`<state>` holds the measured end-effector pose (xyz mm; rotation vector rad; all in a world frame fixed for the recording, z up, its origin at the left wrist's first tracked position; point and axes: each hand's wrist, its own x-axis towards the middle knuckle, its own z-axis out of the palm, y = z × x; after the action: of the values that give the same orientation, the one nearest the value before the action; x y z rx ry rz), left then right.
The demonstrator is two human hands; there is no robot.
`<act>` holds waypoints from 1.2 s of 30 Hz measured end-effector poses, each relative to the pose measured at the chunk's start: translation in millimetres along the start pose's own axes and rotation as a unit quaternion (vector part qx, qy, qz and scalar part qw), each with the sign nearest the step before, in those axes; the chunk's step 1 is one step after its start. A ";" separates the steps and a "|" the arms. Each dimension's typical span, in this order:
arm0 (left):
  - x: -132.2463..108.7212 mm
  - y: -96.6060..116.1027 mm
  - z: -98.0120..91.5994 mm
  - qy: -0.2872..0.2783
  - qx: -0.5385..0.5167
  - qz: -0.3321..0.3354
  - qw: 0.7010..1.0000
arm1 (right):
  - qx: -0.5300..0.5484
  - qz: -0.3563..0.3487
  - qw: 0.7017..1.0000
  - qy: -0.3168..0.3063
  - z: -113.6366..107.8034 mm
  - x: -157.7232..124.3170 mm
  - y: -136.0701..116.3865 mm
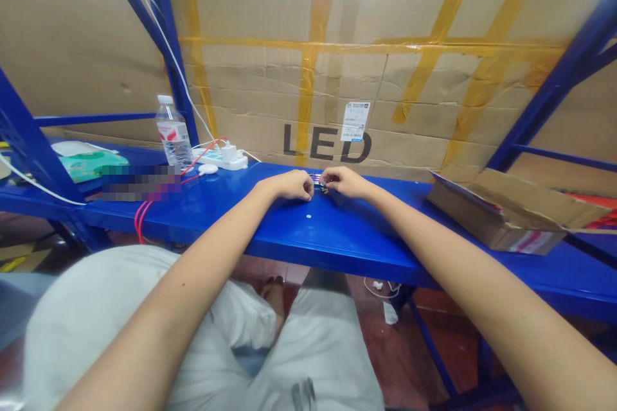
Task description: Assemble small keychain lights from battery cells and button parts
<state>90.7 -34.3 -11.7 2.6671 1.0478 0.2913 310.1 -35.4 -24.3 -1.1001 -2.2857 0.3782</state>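
My left hand (296,185) rests on the blue shelf top (347,225), its fingers curled inward; what it holds, if anything, is hidden. Just to its right, my right hand (343,181) has thumb and fingers pinched together at a small dark and metallic-looking piece (324,189), too small to name. Between the two hands lie some thin shiny sticks (315,178), partly covered by the fingers. Nearer to me, a small whitish round spot (309,216) shows on the blue surface.
A large taped cardboard box (260,90) marked LED stands behind the hands. To the left are a water bottle (173,135), a white power strip (219,157) and red cables (139,221). An open cardboard box (501,225) sits at the right. Blue posts (164,38) frame the shelf.
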 end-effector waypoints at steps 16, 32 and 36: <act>13.1 8.5 4.6 0.231 0.055 0.154 0.959 | 0.137 0.017 0.990 0.025 -2.2 0.0 -1.3; 10.1 14.4 3.0 0.250 0.009 0.147 0.957 | 0.183 0.010 0.981 0.059 -3.3 -1.1 -6.5; 8.9 15.1 0.9 0.245 -0.004 0.146 0.958 | 0.182 0.007 0.982 0.056 -2.6 0.0 -3.9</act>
<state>107.1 -39.0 -7.0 2.8059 0.7536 1.0566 309.3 -37.9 -20.4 -0.9248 -2.0083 0.6893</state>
